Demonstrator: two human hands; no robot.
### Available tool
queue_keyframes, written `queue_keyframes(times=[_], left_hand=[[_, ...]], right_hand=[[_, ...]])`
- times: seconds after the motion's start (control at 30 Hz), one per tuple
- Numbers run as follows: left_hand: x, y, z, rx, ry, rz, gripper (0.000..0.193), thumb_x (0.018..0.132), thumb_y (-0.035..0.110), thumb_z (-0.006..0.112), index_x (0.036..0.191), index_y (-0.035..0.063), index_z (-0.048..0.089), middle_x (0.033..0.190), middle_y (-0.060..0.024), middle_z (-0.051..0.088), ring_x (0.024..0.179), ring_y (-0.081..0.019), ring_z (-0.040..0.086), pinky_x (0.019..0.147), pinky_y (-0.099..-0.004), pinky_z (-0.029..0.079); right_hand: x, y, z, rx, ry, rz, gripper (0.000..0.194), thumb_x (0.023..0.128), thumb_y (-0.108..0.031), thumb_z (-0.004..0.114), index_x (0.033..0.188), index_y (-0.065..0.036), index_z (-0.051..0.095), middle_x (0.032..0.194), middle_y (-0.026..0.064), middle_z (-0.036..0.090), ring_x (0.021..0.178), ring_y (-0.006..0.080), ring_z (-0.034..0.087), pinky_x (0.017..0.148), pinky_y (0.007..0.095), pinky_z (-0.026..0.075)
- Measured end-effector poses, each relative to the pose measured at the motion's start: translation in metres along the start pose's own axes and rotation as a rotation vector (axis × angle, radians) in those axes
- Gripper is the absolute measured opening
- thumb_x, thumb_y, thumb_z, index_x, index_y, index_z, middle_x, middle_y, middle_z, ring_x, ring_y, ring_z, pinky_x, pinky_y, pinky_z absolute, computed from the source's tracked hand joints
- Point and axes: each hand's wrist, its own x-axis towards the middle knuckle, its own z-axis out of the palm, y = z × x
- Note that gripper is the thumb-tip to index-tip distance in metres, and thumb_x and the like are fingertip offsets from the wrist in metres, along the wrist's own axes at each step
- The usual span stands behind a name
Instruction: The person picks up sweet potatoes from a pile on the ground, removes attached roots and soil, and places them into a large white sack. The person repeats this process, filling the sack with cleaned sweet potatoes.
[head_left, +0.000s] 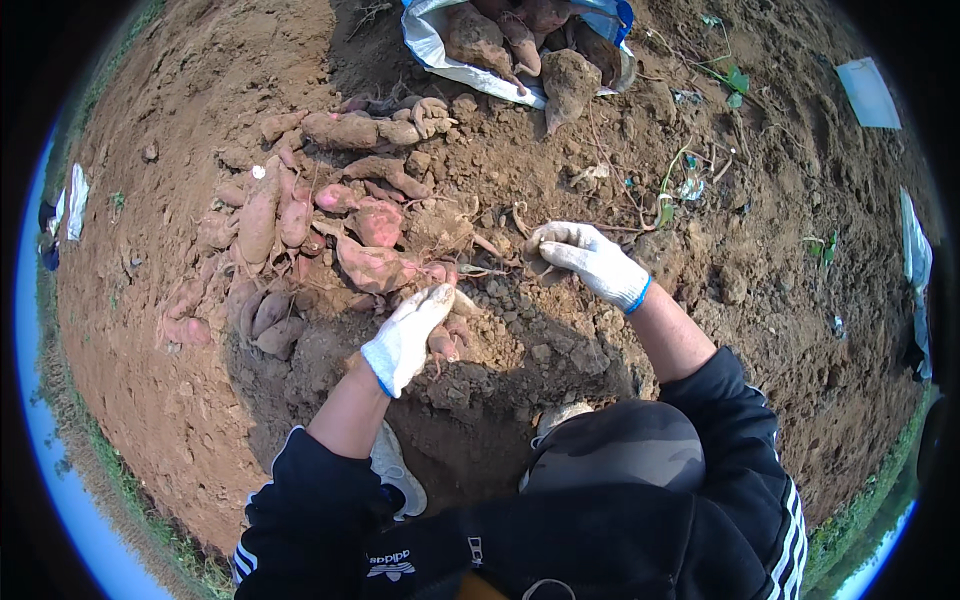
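Observation:
My left hand (411, 330), in a white knit glove with a blue cuff, touches a cluster of sweet potatoes (375, 266) joined by thin roots. Its fingers lie close together, and their tips meet the right end of the cluster. Small pinkish sweet potatoes (444, 343) show just right of that hand. My right hand (589, 259), gloved the same way, hovers over loose soil to the right, with curled fingers and the thumb drawn in. Something brown shows beneath its fingertips, but whether it is held or merely lies behind them is unclear.
Ahead stands an open white woven sack (431, 56) full of soil-covered sweet potatoes. More sweet potatoes (259, 217) lie heaped at left. Vines with green leaves (737, 79) and plastic scraps (691, 187) litter the ground at right. My shoes (396, 469) stand close below the hands.

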Motion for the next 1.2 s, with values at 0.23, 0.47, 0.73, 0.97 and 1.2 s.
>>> queue_keyframes(times=[0.23,0.47,0.73,0.97,1.2], left_hand=[[0.021,-0.026,0.028,0.555,0.198,0.548,0.024,0.098,0.018,0.061,0.108,-0.0026,0.067,0.107,-0.0135,0.067,0.096,-0.0255,0.066,0.081,-0.0340,0.051],[0.023,-0.029,0.027,0.616,0.174,0.412,0.031,0.100,0.031,0.058,0.101,0.0025,0.069,0.089,-0.0146,0.067,0.077,-0.0266,0.066,0.070,-0.0376,0.052],[0.029,-0.016,-0.007,-0.551,-0.227,-0.127,0.039,0.105,0.052,0.044,0.117,0.0180,0.058,0.069,0.0025,0.045,0.050,-0.0078,0.041,0.040,-0.0239,0.031],[0.020,-0.026,-0.021,-0.329,-0.606,-0.026,0.055,0.089,0.042,0.074,0.127,0.0054,0.058,0.075,-0.0007,0.044,0.057,-0.0139,0.043,0.049,-0.0280,0.037],[0.009,0.014,-0.029,0.395,-0.455,-0.118,0.046,0.094,0.031,0.071,0.126,-0.0002,0.063,0.092,-0.0011,0.064,0.075,-0.0091,0.060,0.062,-0.0247,0.047]], right_hand=[[0.009,0.032,0.079,-0.166,-0.286,0.035,0.049,0.087,-0.050,0.074,0.103,-0.004,0.067,0.080,-0.0024,0.062,0.073,0.0085,0.054,0.062,0.0265,0.041],[-0.007,0.018,0.088,-0.200,-0.364,0.104,0.045,0.091,-0.046,0.072,0.070,-0.007,0.064,0.056,0.0002,0.059,0.051,0.0111,0.055,0.051,0.0289,0.044],[-0.018,0.019,0.062,0.088,-0.255,-0.033,0.026,0.094,-0.032,0.066,0.090,-0.008,0.058,0.074,0.0016,0.061,0.060,0.0085,0.054,0.053,0.0267,0.042],[0.004,-0.012,0.035,-0.004,-0.167,0.068,0.027,0.093,-0.027,0.073,0.110,-0.005,0.070,0.068,-0.0080,0.054,0.057,0.0016,0.044,0.052,0.0206,0.034],[-0.002,-0.006,0.054,0.108,-0.670,0.181,0.043,0.101,-0.041,0.055,0.076,-0.007,0.063,0.048,-0.0025,0.046,0.044,0.0060,0.041,0.051,0.0230,0.035]])
